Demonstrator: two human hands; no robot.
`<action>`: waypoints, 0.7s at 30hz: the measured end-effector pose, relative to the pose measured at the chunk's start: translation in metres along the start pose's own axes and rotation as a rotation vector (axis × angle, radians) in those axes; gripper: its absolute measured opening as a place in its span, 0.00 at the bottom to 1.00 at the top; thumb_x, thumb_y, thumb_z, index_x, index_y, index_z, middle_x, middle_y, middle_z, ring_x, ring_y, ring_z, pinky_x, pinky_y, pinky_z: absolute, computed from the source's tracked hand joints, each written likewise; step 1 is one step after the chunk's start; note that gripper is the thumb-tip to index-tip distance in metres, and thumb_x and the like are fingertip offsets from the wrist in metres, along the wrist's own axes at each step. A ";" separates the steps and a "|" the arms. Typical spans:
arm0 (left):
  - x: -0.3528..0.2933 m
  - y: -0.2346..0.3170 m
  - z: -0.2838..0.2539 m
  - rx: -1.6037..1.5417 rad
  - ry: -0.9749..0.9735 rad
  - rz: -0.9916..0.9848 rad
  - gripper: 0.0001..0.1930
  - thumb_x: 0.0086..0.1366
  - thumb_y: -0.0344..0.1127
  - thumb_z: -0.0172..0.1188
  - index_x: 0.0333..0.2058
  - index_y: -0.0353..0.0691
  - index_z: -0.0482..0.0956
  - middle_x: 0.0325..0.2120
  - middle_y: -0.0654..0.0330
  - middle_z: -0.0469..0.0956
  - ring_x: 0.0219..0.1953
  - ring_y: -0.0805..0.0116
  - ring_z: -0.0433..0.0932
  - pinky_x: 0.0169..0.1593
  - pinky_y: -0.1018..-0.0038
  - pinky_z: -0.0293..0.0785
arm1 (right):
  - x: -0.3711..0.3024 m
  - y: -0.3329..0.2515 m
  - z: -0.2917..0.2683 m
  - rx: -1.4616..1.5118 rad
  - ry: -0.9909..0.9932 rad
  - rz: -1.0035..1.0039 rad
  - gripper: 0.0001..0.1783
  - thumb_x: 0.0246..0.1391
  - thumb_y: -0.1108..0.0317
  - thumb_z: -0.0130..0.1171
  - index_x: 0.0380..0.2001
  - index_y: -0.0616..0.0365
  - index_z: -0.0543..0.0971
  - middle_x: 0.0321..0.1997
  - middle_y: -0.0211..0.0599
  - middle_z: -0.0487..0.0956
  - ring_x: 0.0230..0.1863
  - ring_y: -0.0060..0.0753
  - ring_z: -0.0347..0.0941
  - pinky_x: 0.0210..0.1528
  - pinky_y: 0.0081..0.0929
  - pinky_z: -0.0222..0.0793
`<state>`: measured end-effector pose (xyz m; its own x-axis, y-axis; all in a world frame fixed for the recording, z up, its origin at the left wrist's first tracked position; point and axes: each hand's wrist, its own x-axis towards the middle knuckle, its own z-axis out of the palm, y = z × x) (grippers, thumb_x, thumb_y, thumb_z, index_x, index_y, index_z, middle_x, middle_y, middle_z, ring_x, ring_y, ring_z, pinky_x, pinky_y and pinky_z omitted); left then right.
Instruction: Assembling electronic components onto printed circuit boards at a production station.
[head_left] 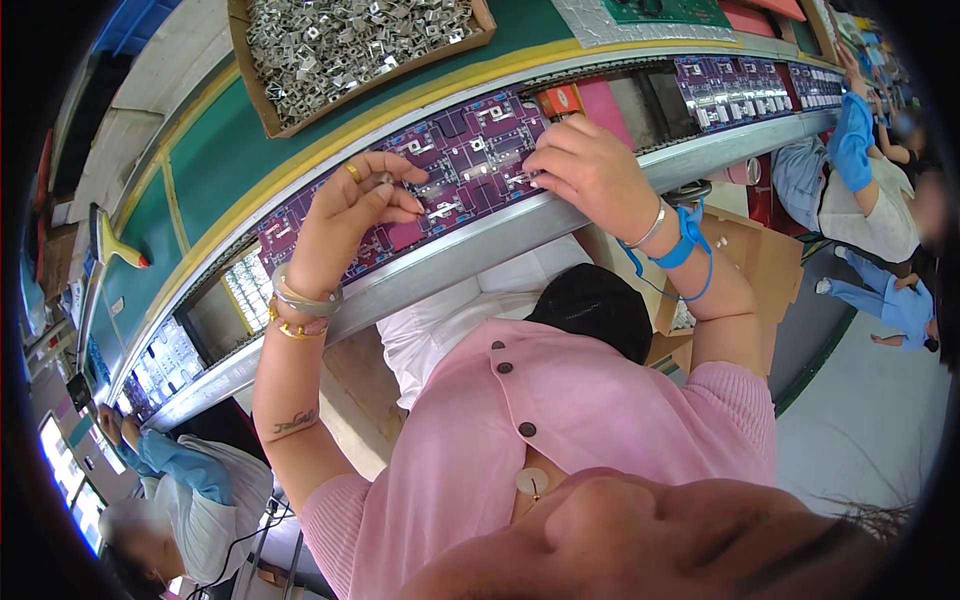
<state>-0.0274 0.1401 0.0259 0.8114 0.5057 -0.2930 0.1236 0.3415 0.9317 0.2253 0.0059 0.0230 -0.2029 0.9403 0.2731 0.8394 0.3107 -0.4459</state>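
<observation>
A purple printed circuit board panel (pixel 455 150) lies on the conveyor rail in front of me, with several small silver metal parts standing on it. Over its left portion, my left hand (pixel 355 200) is closed, and a small grey metal piece (pixel 383 178) shows between its curled fingers. At the panel's right end, my right hand (pixel 592 170) pinches with thumb and fingers at a small silver metal part (pixel 532 178), touching the board or just above it. The fingers partly cover that part.
Beyond the rail stands a cardboard box (pixel 268 110) of small metal brackets (pixel 350 45). More boards (pixel 735 92) sit on the line to the right, others (pixel 165 360) to the left. A blue wrist strap (pixel 685 240) circles my right wrist. Co-workers work on both sides.
</observation>
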 end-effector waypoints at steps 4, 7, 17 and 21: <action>-0.007 0.000 0.006 -0.063 0.016 -0.085 0.11 0.67 0.29 0.46 0.45 0.31 0.70 0.38 0.54 0.77 0.33 0.74 0.76 0.37 0.79 0.75 | -0.002 0.000 0.007 -0.038 -0.030 0.009 0.10 0.37 0.71 0.64 0.28 0.57 0.77 0.32 0.31 0.73 0.36 0.37 0.67 0.39 0.30 0.66; -0.013 -0.009 -0.003 -0.063 -0.049 -0.066 0.11 0.67 0.31 0.49 0.44 0.32 0.72 0.35 0.56 0.78 0.32 0.76 0.76 0.35 0.81 0.75 | 0.000 -0.002 0.010 -0.153 -0.044 -0.037 0.09 0.38 0.71 0.63 0.28 0.57 0.77 0.31 0.31 0.73 0.36 0.37 0.67 0.38 0.29 0.66; -0.029 -0.020 0.022 0.220 0.147 0.110 0.11 0.63 0.26 0.53 0.44 0.32 0.75 0.32 0.63 0.77 0.33 0.78 0.74 0.42 0.81 0.72 | 0.023 -0.010 0.012 0.002 0.047 0.085 0.11 0.43 0.68 0.61 0.33 0.56 0.77 0.32 0.33 0.74 0.37 0.38 0.68 0.39 0.32 0.66; -0.031 -0.015 0.039 0.474 0.278 0.054 0.09 0.57 0.22 0.57 0.38 0.34 0.79 0.38 0.59 0.79 0.37 0.73 0.77 0.43 0.78 0.73 | 0.035 -0.003 0.032 -0.102 -0.003 0.061 0.13 0.45 0.65 0.61 0.35 0.56 0.75 0.32 0.33 0.74 0.37 0.38 0.69 0.38 0.32 0.67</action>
<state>-0.0327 0.0883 0.0290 0.6501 0.7250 -0.2276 0.3815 -0.0524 0.9229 0.1997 0.0421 0.0061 -0.1516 0.9575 0.2456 0.8973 0.2375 -0.3721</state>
